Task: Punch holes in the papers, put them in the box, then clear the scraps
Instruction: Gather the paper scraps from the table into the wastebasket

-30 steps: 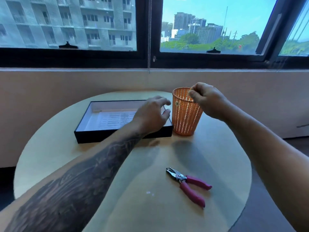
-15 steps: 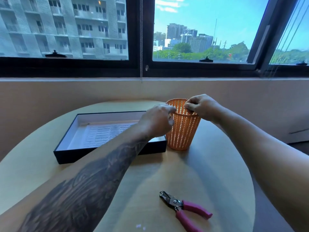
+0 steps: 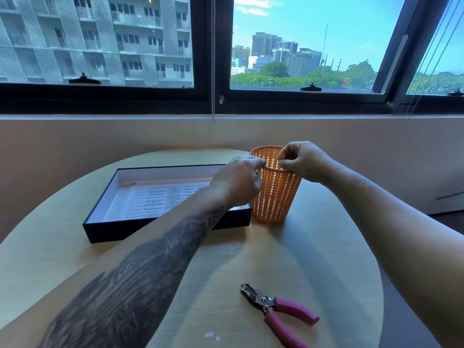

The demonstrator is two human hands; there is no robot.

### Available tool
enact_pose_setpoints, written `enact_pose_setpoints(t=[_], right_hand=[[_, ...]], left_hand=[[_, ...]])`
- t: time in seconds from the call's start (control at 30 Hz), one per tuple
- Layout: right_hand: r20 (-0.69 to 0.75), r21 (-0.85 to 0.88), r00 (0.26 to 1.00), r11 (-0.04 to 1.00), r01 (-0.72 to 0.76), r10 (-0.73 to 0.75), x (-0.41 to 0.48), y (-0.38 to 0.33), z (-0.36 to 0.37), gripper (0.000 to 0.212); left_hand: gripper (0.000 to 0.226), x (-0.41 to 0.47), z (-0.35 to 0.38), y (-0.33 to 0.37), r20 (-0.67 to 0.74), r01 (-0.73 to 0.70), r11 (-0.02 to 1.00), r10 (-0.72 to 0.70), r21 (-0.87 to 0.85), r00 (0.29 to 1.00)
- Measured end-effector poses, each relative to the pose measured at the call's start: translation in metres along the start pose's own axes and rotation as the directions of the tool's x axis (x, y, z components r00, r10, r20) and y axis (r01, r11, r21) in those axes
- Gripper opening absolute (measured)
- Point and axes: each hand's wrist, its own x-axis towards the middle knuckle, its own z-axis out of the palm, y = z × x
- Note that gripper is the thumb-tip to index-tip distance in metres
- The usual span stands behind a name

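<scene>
At the centre of the frame we see both hands gathered at the rim of a small orange perforated plastic basket, which stands upright on the round pale wooden table. The left hand, at the end of a tattooed forearm, has its fingers curled together with the tips at the basket's left rim; we cannot tell whether it pinches anything. The right hand is bunched over the rim's right side, thumb and fingertips pressed together at the edge; what lies between them, if anything, is too small for us to make out.

Just left of the basket, and touching or nearly touching it, lies a shallow black rectangular box with a white lining. Inside it rests a white printed sheet of paper, lying flat, partly hidden by the left wrist.

In the lower right of the frame a metal hole punch with pink handles lies on the table, well apart from both hands. Near the bottom centre we spot a few tiny white paper scraps on the tabletop.
</scene>
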Motion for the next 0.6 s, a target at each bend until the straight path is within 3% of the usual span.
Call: enact_pose_setpoints(t=[0.13,0.3,0.43,0.6], right_hand=[[-0.02,-0.01,0.999,0.999,0.048,-0.048,-0.002,0.001,0.0,0.007],[-0.126,-0.054,0.952,0.96,0.274,-0.278,-0.018,-0.007,0.003,0.016],[-0.145,-0.122,0.903,0.913,0.389,-0.404,-0.049,-0.022,0.025,0.014],[0.026,-0.063,0.884,0.882,0.467,-0.466,-0.108,-0.026,0.075,0.008]], left_hand=[[0.05,0.0,0.001,0.0,0.034,0.008,1.0,-0.008,-0.006,0.999],[0.066,-0.019,-0.007,-0.008,0.055,0.03,0.999,-0.028,-0.025,0.998],[0.047,-0.054,-0.015,-0.02,0.012,0.049,0.998,-0.049,-0.043,0.999],[0.032,-0.114,-0.013,-0.041,0.073,0.125,0.99,-0.12,-0.066,0.99]])
